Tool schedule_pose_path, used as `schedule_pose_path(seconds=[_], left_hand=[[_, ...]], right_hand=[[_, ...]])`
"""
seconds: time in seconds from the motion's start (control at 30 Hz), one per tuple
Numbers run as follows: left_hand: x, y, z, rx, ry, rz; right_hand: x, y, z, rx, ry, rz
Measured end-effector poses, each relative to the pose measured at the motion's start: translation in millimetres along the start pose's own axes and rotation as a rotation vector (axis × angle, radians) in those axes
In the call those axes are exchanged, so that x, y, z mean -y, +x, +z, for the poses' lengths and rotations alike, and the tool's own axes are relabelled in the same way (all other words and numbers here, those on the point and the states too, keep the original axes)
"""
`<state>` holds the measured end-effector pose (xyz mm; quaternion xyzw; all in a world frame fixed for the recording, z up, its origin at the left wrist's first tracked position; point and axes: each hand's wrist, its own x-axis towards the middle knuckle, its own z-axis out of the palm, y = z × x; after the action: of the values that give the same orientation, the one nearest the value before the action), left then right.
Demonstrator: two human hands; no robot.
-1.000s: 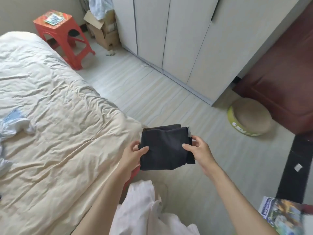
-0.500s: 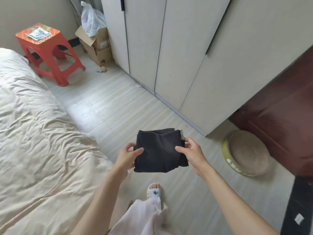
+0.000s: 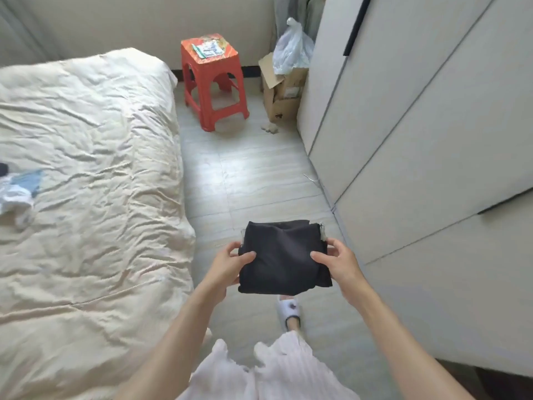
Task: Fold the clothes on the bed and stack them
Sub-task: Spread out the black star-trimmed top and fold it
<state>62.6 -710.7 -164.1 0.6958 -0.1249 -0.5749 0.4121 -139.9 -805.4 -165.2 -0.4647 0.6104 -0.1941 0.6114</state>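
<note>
One folded black garment [image 3: 284, 256], creased.

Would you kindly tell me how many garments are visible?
2: a folded black garment held over the floor, and a blue-and-white garment on the bed's left edge; more may lie off-frame.

You are looking at no text that can be read here. The printed paper [image 3: 208, 50] lying on top of the red stool [image 3: 214, 85] is showing coloured print, but it is too small and blurred for you to be making out any word, brand or number
</note>
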Motion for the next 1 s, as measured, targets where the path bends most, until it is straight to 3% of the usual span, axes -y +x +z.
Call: schedule_pose_path(seconds=[0.23,0.4,0.73,1.0], left_hand=[[-40.9,30.1,15.7,-0.301,-0.322,0.035],[-38.9,31.6,2.7,-0.561,-0.565,0.038],[17.9,28.0,-45.6,-1.040,-1.043,-0.039],[29.5,46.7,-126.8,-1.154,-1.106,-0.074]], right_hand=[[103.5,105.6,15.9,0.360,-0.257,-0.073],[154.9,143.8,83.1,0.651,-0.483,-0.146],[152.4,136.6,257.2,1.159,-0.870,-0.214],[145.2,138.0,384.9,1.275,-1.016,-0.238]])
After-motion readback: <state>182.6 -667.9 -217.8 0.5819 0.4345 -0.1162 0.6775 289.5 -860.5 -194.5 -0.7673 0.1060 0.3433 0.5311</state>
